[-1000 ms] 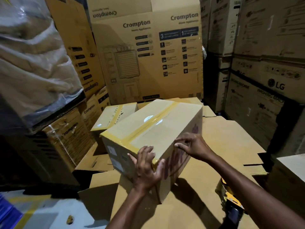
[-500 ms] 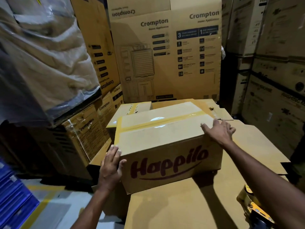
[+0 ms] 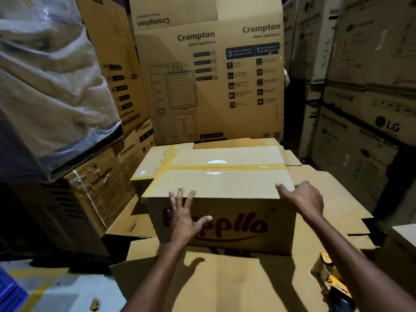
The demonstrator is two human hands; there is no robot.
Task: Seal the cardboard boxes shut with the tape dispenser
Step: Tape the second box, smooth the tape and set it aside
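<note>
A brown Happilo cardboard box stands square to me on flattened cardboard, its top seam closed with yellowish tape. My left hand lies flat on the box's front face, fingers spread up to the top edge. My right hand rests over the box's near right top corner, with the fingers on the lid. The yellow and black tape dispenser lies on the cardboard at the lower right, partly hidden behind my right forearm.
A second taped box sits behind and left of the first. Tall Crompton cartons wall off the back, LG cartons the right, a plastic-wrapped stack the left. Flattened cardboard covers the near surface; bare floor at lower left.
The box has been turned until its printed long side faces me. My left hand went from the left end to the front face, and my right hand slid to the near right corner.
</note>
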